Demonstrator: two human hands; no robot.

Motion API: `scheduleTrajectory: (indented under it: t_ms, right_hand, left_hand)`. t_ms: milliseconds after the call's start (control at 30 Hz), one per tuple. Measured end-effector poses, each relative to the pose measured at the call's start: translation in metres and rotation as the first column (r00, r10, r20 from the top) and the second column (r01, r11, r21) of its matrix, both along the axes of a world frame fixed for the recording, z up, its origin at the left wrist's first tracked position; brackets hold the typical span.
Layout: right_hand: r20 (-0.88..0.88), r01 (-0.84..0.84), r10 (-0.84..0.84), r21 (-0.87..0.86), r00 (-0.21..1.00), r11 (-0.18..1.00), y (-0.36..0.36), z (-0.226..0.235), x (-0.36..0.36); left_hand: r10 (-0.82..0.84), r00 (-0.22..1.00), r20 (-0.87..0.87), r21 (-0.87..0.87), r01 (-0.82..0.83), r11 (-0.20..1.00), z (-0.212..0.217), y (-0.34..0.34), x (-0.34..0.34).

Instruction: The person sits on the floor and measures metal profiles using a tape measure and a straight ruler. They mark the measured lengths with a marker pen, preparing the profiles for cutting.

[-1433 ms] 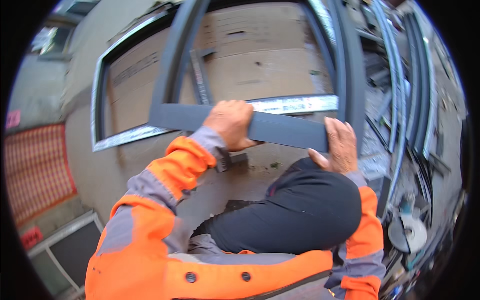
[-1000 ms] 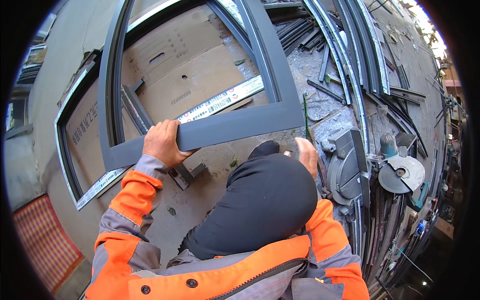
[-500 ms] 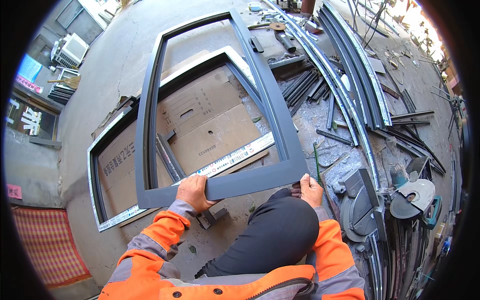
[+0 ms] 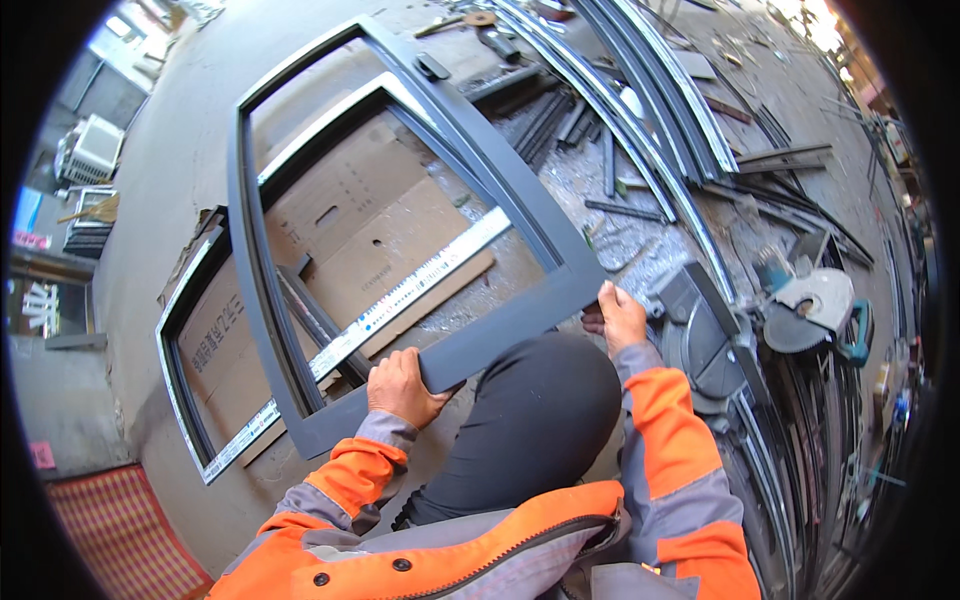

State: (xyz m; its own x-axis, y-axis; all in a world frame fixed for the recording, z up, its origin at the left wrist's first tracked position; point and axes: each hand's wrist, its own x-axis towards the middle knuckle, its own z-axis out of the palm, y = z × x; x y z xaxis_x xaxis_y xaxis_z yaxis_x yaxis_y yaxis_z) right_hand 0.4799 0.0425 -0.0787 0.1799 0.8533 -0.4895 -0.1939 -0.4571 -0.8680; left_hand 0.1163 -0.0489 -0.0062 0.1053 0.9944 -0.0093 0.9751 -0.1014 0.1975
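Observation:
A dark grey window sash (image 4: 490, 345) is held up in front of me, tilted, with a small black handle (image 4: 432, 66) on its far right side. My left hand (image 4: 405, 388) wraps round the near rail, thumb side up, its fingertips hidden beneath. At the near right corner, my right hand (image 4: 618, 315) pinches the sash edge with fingers curled under. My bent knee lies just under the near rail. Behind the sash, a second frame (image 4: 430, 270) with white protective film rests over flattened cardboard (image 4: 350, 220) on the floor, partly covered by the sash.
Right of me stand a grey cutting machine (image 4: 700, 340) and a circular saw (image 4: 810, 310) with a teal handle. Long metal profiles (image 4: 650, 90) and short offcuts lie beyond them. An angle grinder (image 4: 495, 38) is at the far side. A checked cloth (image 4: 125, 530) hangs lower left.
The sash has turned anticlockwise: its near left corner came closer and its right corner rose. Both hands moved with it, still gripping. The whole view has shifted too.

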Motion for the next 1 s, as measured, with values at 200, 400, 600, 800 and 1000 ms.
scheduleTrajectory:
  t_ms: [200, 400, 600, 800, 1000]
  right_hand:
    - [0.117, 0.111, -0.109, -0.008, 0.987, 0.994, -0.009, 0.012, -0.009]
    - [0.442, -0.141, 0.108, 0.041, 0.890, 0.989, -0.091, -0.003, -0.027]
    - [0.515, -0.047, 0.140, -0.191, 0.846, 0.981, -0.221, -0.026, -0.005]
    - [0.657, 0.256, -0.020, -0.265, 0.753, 0.930, -0.316, -0.072, 0.046]
    - [0.759, 0.365, 0.051, -0.369, 0.649, 0.855, -0.340, -0.094, 0.073]
  left_hand:
    - [0.008, 1.000, 0.022, -0.057, -0.007, 0.998, 0.007, 0.008, 0.013]
    - [0.009, 0.999, 0.052, -0.132, -0.002, 0.991, -0.006, 0.011, -0.001]
    - [-0.380, 0.910, 0.164, -0.166, 0.405, 0.899, -0.062, 0.044, -0.057]
    - [-0.497, 0.837, 0.229, -0.139, 0.534, 0.834, -0.042, 0.100, -0.060]
    - [-0.417, 0.765, 0.490, -0.034, 0.495, 0.868, -0.001, 0.193, -0.075]
